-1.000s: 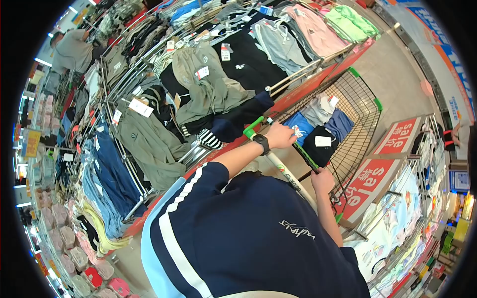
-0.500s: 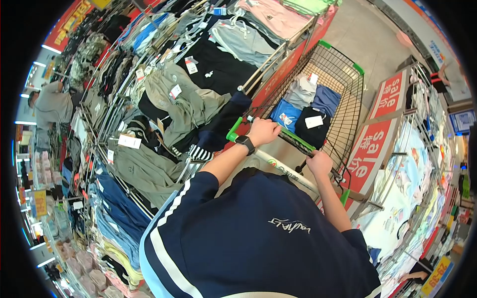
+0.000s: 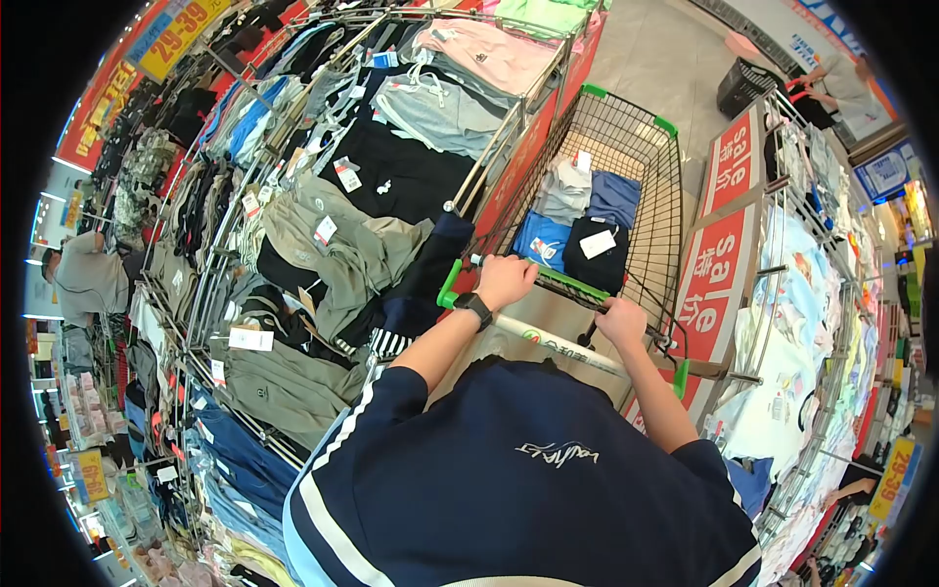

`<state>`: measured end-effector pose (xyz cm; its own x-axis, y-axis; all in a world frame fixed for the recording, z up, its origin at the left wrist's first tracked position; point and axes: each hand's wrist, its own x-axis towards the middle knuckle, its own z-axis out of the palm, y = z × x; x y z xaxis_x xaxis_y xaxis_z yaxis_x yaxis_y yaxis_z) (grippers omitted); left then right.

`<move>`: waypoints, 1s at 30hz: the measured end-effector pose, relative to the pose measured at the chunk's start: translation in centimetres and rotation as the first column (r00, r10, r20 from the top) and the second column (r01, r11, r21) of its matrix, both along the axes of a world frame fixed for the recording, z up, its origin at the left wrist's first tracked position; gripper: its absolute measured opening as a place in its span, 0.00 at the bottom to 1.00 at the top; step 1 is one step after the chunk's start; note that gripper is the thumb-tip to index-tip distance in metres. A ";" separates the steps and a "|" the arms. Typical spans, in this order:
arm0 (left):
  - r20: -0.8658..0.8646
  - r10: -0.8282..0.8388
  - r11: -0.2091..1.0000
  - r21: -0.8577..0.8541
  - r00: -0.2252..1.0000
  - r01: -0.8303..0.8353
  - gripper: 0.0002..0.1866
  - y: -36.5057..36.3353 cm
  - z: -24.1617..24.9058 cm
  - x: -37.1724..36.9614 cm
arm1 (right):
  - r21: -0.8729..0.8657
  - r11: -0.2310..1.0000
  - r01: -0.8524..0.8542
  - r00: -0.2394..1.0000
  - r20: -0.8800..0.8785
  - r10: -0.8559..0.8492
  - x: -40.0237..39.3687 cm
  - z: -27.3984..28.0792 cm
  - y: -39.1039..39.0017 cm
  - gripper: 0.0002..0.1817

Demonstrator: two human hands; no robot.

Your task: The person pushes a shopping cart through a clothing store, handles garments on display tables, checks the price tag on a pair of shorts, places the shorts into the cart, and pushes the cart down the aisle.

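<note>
My left hand (image 3: pixel 506 283), with a dark watch on its wrist, is closed on the near rim of a wire shopping cart (image 3: pixel 657 210) with green corners. My right hand (image 3: pixel 621 321) is closed on the same rim farther right. The cart's white handlebar (image 3: pixel 558 345) runs just below both hands. Inside the basket, close to the near rim, lie folded clothes: a grey one (image 3: pixel 564 192), a blue-grey one (image 3: pixel 614 199), a bright blue one (image 3: pixel 541 240) and a black one (image 3: pixel 593 261) with a white tag.
Racks of clothes (image 3: pixel 323 225) stand close on the left. Red sale signs (image 3: pixel 709 269) front another rack on the right. Grey floor (image 3: pixel 657 49) stretches beyond the cart. A person (image 3: pixel 849 98) is at the upper right beside a black basket (image 3: pixel 748 86); another person (image 3: pixel 90 274) is at far left.
The cart, both hands and the racks appear shifted left in view. The black basket at the upper right shows more fully. Both hands keep their hold.
</note>
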<state>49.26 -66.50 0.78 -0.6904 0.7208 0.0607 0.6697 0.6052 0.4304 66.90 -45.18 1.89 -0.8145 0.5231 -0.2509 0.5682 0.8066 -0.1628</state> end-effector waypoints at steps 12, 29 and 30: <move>-0.085 -0.039 0.996 0.075 0.996 0.045 0.23 -1.3 -0.6 -0.5 | 0.038 0.999 0.012 0.999 -0.051 -0.010 0.2 -1.4 -1.1 0.12; -0.055 -0.089 0.994 0.062 0.994 0.093 0.23 -5.2 -0.3 0.9 | 0.066 0.997 0.045 0.998 -0.044 -0.042 2.5 -0.9 -6.3 0.12; -0.053 -0.093 0.993 0.066 0.994 0.096 0.23 -5.3 -0.4 0.8 | 0.069 0.996 0.048 0.998 -0.041 -0.045 2.5 -0.8 -6.6 0.12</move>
